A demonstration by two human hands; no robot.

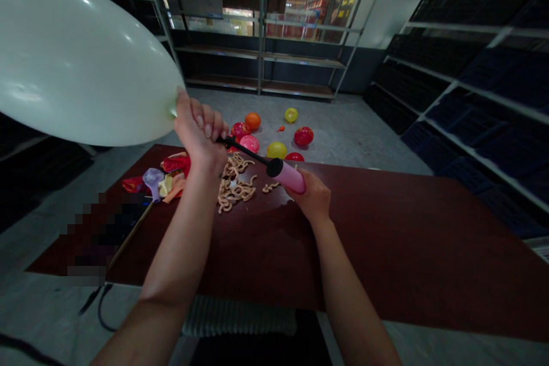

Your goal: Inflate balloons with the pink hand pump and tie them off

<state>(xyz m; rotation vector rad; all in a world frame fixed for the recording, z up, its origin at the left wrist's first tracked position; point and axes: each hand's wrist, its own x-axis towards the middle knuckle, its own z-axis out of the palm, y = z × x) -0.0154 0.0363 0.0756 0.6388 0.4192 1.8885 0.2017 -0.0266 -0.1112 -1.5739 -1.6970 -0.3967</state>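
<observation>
A large pale-green balloon (86, 63), well inflated, fills the upper left. My left hand (199, 128) is closed around its neck, together with the front end of a hand balloon pump. The nozzle is hidden inside my fingers. My right hand (313, 197) grips the pink body of the balloon pump (291, 176), whose black rod stretches between my two hands above the table. Below and behind my left hand, uninflated balloons (154, 181) in red, lilac, yellow and orange lie in a pile. Beside them are tan, curly, worm-like pieces (235, 189).
Under everything is a dark red-brown table (412, 240). Several small inflated balloons (277, 150) rest on the floor beyond it. Metal shelves (261, 57) stand at the back, with racks of dark crates (472, 80) at the right. Cables (103, 309) hang at the left front edge.
</observation>
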